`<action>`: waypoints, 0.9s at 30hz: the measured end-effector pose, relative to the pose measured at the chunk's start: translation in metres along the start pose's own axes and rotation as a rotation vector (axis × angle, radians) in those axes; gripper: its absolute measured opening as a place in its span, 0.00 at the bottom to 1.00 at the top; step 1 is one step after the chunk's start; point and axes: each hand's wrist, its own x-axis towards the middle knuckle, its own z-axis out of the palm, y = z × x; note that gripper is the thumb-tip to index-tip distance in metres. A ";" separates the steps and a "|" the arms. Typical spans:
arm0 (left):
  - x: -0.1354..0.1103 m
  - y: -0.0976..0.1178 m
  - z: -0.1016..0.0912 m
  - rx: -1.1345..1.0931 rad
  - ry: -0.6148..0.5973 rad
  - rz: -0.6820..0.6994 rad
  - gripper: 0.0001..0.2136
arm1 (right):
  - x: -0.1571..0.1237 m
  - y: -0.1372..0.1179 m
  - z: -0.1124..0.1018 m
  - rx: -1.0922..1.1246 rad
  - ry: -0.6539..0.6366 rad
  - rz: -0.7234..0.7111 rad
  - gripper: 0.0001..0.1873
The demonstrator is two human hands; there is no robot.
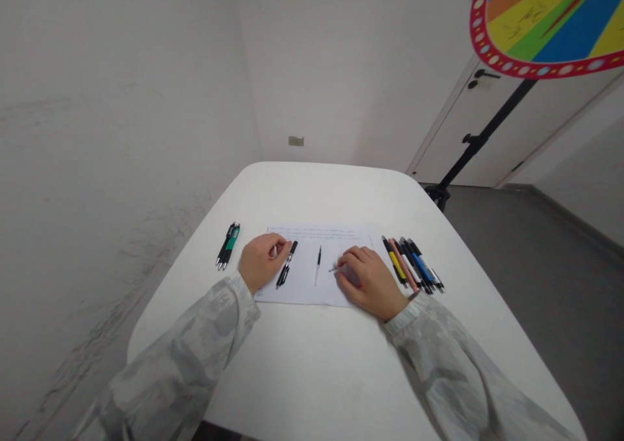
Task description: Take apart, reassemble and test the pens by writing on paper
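Note:
My left hand (263, 260) rests at the left side of a sheet of paper (303, 294) with lines of writing. Its thumb and index finger come together beside black and clear pen parts (287, 265); whether they pinch anything is hidden. In the middle of the sheet lies a slim pen refill (318, 267), dark at its far end and pale toward me. On the right, my right hand (369, 280) is closed with curled fingers on a slim pale pen part (333, 270), whose tip sticks out to the left. The rest of that part is hidden.
Several black and green pens (228, 246) lie left of the paper on the white table (312, 197). Several colored pens (412, 265) lie in a row beside my right wrist. A colorful wheel (550, 25) on a black stand rises beyond the table's right edge.

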 end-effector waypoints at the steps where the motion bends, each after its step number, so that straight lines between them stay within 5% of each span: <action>1: 0.000 0.000 0.000 0.000 -0.001 -0.002 0.13 | 0.000 0.000 0.000 0.003 -0.002 -0.004 0.04; 16: 0.000 -0.001 0.000 -0.011 -0.006 -0.002 0.10 | -0.001 0.005 0.005 -0.022 0.038 -0.011 0.05; 27: 0.001 -0.005 -0.005 0.020 -0.026 0.052 0.07 | -0.004 0.011 0.000 0.032 0.213 0.059 0.10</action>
